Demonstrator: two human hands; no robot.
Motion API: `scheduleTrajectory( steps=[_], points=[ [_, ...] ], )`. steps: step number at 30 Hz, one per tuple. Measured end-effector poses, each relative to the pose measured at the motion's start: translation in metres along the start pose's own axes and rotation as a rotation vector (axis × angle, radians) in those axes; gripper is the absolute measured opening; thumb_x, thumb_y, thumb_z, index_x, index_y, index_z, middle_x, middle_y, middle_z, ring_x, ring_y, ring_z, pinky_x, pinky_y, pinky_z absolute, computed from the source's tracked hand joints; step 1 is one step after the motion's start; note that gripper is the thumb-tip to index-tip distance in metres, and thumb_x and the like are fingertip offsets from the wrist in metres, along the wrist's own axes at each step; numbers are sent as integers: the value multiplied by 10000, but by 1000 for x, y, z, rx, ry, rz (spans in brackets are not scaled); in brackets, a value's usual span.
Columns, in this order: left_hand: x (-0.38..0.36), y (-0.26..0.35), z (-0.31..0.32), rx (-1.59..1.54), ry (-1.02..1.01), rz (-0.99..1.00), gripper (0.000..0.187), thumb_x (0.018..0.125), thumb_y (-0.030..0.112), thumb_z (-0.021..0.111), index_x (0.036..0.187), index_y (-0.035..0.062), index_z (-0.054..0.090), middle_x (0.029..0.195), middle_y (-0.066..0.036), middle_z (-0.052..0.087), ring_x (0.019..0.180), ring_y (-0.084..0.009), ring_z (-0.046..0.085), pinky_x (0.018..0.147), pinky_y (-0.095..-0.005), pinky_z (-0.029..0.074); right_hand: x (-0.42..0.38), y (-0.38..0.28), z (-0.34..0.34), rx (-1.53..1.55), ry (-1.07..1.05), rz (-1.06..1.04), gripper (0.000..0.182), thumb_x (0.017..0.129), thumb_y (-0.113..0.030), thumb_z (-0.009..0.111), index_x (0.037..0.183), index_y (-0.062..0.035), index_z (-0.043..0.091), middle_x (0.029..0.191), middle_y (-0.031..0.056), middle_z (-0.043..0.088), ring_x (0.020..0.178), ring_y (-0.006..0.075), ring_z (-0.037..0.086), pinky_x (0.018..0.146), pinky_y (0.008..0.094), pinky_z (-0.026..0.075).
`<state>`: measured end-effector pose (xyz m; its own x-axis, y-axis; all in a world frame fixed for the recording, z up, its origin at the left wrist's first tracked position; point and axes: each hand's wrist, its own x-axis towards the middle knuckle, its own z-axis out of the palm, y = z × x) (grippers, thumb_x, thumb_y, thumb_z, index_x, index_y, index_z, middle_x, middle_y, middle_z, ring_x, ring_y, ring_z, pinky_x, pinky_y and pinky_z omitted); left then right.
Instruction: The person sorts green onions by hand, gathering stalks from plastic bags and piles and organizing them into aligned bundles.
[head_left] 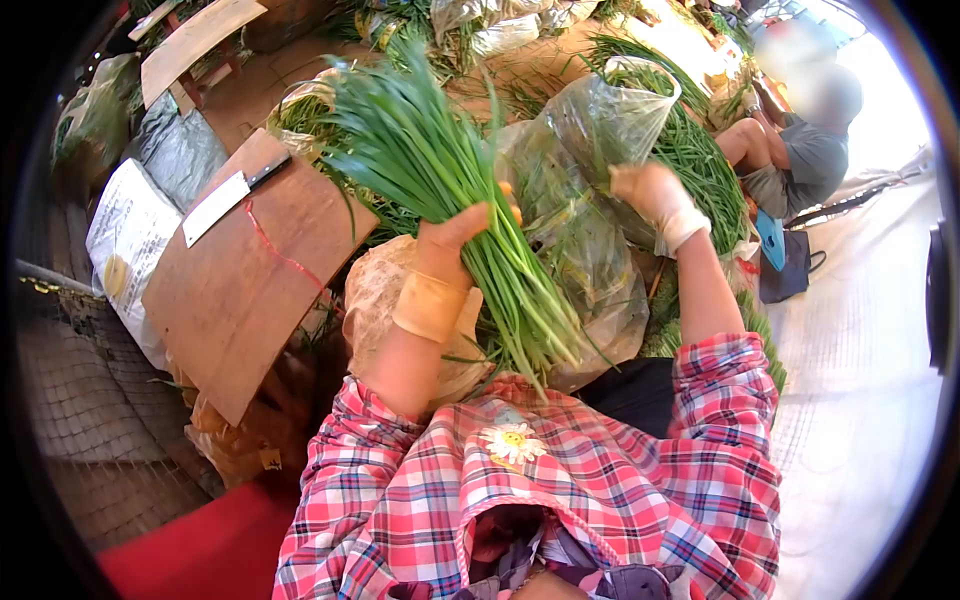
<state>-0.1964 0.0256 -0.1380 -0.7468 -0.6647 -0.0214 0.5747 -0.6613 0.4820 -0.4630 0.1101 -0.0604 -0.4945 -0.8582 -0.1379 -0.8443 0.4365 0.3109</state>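
Far left: grey and white sacks (128,235) lie on the ground, nothing doing there. Next over, a wooden board (245,270) sits tilted, w/ a cleaver (222,202) lying flat on its upper part, blade pale, dark handle pointing up-right, untouched. A red string (275,250) trails across the board.

Centre now: the left hand (450,245) is clamped round a thick bunch of green chives (440,170), fist closed near the pale stem ends, leaves fanning up and left. A tan band wraps that wrist. Stem ends hang down toward the lap, over the pink plaid shirt (560,490).

Just right of it, the right hand (655,195), in a thin whitish glove, pinches the rim of a clear plastic bag (600,130), fingers closed on the film, mouth of the bag lifted. More chives sit inside and behind the bag.

Far right: another person (800,160) sits by a heap of greens, well apart.

Judging by this, the step looks like bagging: bunch gripped, bag held up. Next move prob calls for the mouth pulled wide and the bunch turned stem-first so leaves don't snag or bend on the rim.
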Motion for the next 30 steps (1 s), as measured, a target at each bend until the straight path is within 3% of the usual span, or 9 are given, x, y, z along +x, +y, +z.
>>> scheduleTrajectory(
  steps=[3, 6, 9, 17, 21, 22, 25, 27, 30],
  points=[
    [7, 24, -2, -4, -41, 142, 406, 740, 144, 721, 1083, -1, 558, 950, -132, 626, 842, -269, 639, 700, -394, 560, -52, -38, -21, 1342, -45, 115, 446, 828, -178, 645, 1241, -60, 526, 1082, 119, 623, 1014, 157, 581, 899, 253, 434],
    [12, 39, -7, 94, -1, 368, 401, 725, 66, 725, 1087, 7, 562, 965, -125, 622, 868, -250, 629, 706, -388, 558, -67, -89, -64, 1707, 3, -181, 447, 786, -181, 706, 1185, -44, 560, 1014, 94, 628, 938, 105, 570, 851, 235, 451],
    [10, 54, -17, 118, 54, 457, 412, 726, 65, 724, 1097, 3, 557, 967, -117, 622, 868, -243, 625, 717, -380, 553, -66, -133, -61, 1271, 98, -447, 307, 751, -176, 728, 1021, -60, 637, 835, 61, 656, 763, 135, 610, 726, 263, 496],
    [2, 84, -43, 16, 214, 531, 426, 773, 171, 683, 1132, -9, 542, 982, -143, 614, 885, -265, 610, 797, -402, 512, -47, -165, -45, 1147, 40, -401, 256, 760, -192, 713, 974, -67, 652, 730, 96, 649, 657, 202, 620, 619, 311, 481],
    [1, 94, -50, -21, 208, 517, 380, 769, 168, 684, 1101, 31, 561, 975, -128, 616, 885, -268, 611, 799, -421, 517, -36, -182, -73, 1363, 200, -567, 574, 743, -215, 740, 1240, -47, 507, 1030, 153, 619, 933, 235, 598, 831, 294, 457],
    [-1, 97, -48, -13, 209, 506, 389, 763, 159, 685, 1111, 43, 556, 984, -121, 611, 894, -258, 610, 796, -426, 523, -31, -184, -75, 1241, 163, -637, 899, 664, -294, 798, 1366, -8, 316, 1142, 207, 562, 1078, 296, 541, 933, 321, 411],
    [-6, 119, -26, -21, 203, 652, 441, 740, 109, 688, 1146, 49, 526, 983, -77, 594, 840, -199, 601, 741, -362, 527, -16, -213, -72, 965, 93, -770, 1078, 592, -369, 832, 1420, -57, 216, 1239, 182, 518, 1179, 279, 480, 1004, 368, 354],
    [-9, 144, -25, 10, 195, 663, 431, 747, 123, 683, 1142, 39, 532, 990, -87, 594, 850, -212, 601, 771, -357, 518, -6, -239, -95, 913, -97, -737, 1084, 578, -291, 827, 1421, -52, 188, 1227, 203, 518, 1161, 296, 493, 989, 347, 376],
    [-30, 195, 6, 231, 297, 872, 427, 792, 182, 643, 1153, -7, 513, 1029, -131, 586, 965, -262, 590, 885, -407, 487, 16, -279, -122, 1061, 276, -963, 972, 602, -196, 780, 1397, -43, 243, 1186, 213, 533, 1097, 285, 542, 925, 332, 427]
  ],
)
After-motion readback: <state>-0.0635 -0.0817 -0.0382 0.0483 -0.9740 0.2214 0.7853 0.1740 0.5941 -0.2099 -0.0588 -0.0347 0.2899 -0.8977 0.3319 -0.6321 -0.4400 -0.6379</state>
